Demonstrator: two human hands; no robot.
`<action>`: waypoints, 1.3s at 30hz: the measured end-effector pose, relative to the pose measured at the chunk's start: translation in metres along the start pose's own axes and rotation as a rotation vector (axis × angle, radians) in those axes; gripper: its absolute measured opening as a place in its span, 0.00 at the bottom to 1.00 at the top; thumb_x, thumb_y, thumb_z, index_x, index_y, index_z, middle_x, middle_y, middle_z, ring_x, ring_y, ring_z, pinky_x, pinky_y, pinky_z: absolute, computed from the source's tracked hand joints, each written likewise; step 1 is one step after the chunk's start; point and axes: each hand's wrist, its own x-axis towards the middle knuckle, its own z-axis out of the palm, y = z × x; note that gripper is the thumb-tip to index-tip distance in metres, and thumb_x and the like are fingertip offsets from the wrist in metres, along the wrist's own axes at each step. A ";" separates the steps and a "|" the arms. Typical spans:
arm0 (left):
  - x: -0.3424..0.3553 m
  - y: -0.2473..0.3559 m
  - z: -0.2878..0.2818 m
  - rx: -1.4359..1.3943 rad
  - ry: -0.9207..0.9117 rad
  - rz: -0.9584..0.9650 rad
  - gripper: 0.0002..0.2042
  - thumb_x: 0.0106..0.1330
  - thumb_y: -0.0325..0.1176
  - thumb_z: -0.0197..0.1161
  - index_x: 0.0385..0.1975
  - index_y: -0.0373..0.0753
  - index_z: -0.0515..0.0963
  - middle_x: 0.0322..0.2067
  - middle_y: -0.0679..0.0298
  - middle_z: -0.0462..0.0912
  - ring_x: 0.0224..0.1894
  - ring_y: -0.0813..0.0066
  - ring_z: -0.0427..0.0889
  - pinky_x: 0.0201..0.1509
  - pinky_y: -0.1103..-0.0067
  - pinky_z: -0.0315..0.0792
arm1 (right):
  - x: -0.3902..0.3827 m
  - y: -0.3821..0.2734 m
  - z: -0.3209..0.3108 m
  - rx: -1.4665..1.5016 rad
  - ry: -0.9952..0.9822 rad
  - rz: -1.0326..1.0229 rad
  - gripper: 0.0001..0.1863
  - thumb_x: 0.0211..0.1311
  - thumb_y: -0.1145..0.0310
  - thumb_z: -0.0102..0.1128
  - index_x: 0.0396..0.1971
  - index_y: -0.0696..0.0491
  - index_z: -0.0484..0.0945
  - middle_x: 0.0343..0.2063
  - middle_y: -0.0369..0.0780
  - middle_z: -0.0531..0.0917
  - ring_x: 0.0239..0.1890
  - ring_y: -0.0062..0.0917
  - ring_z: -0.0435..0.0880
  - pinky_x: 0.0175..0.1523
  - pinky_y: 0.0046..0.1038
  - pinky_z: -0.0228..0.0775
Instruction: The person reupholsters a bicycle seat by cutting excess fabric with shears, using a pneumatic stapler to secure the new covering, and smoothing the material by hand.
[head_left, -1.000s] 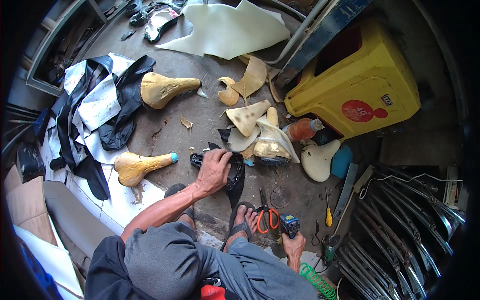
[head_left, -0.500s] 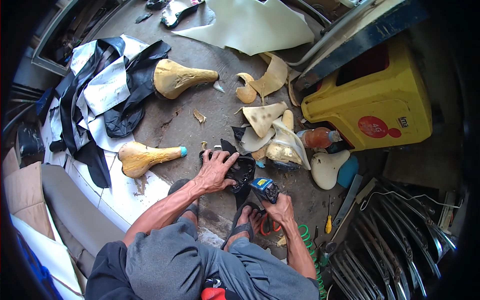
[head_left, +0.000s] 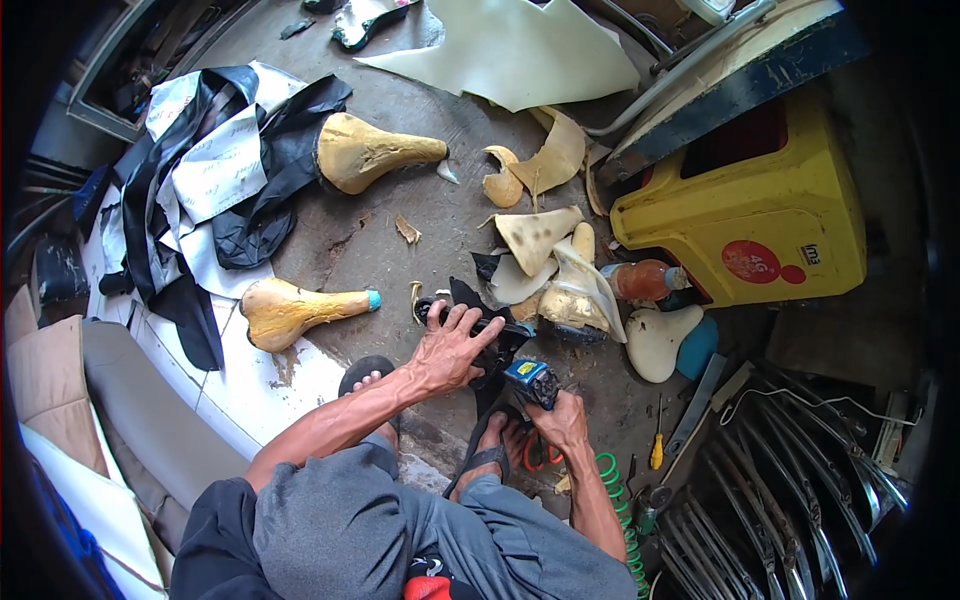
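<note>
My left hand (head_left: 450, 350) grips a black bicycle saddle base (head_left: 505, 348) just in front of my feet, fingers over its far edge. A loose flap of black cover material (head_left: 466, 294) sticks up on its far side. My right hand (head_left: 562, 418) is wrapped around the handle of a blue and black staple gun (head_left: 530, 378). The gun's nose points at the near right side of the saddle base; whether it touches I cannot tell. Two yellow foam saddles, one near (head_left: 295, 312) and one farther (head_left: 370, 155), lie to the left.
Foam scraps (head_left: 540, 240), an orange-filled bottle (head_left: 645, 280) and a yellow plastic stool (head_left: 740, 220) lie right. A yellow screwdriver (head_left: 657, 450), a green coiled hose (head_left: 625, 520) and metal frames (head_left: 790, 490) are near right. Black cloth (head_left: 270, 215) heaps left; a pale foam sheet (head_left: 520, 55) lies far.
My left hand has shifted slightly right and the saddle base has turned and tipped, showing less of its hollow underside. The staple gun stays close to its former place.
</note>
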 end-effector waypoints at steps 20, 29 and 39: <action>-0.008 -0.014 -0.040 -0.654 0.256 -0.217 0.46 0.46 0.44 0.79 0.66 0.34 0.63 0.56 0.47 0.73 0.63 0.53 0.71 0.68 0.57 0.64 | -0.057 0.098 0.005 -0.127 0.538 0.051 0.31 0.55 0.67 0.60 0.62 0.55 0.74 0.47 0.57 0.83 0.50 0.53 0.82 0.54 0.47 0.75; 0.004 0.017 -0.057 -1.100 0.380 -0.083 0.52 0.48 0.41 0.84 0.65 0.38 0.48 0.61 0.51 0.64 0.64 0.59 0.71 0.70 0.61 0.67 | -0.057 0.059 -0.007 0.373 0.439 0.009 0.35 0.64 0.65 0.65 0.68 0.60 0.63 0.60 0.55 0.73 0.57 0.43 0.78 0.62 0.40 0.72; -0.008 0.035 -0.039 -1.085 0.384 0.015 0.50 0.53 0.44 0.82 0.65 0.38 0.47 0.58 0.51 0.67 0.60 0.63 0.72 0.64 0.66 0.69 | -0.036 -0.096 -0.064 0.564 0.252 -0.475 0.27 0.71 0.58 0.63 0.64 0.56 0.72 0.41 0.49 0.88 0.45 0.24 0.87 0.51 0.29 0.77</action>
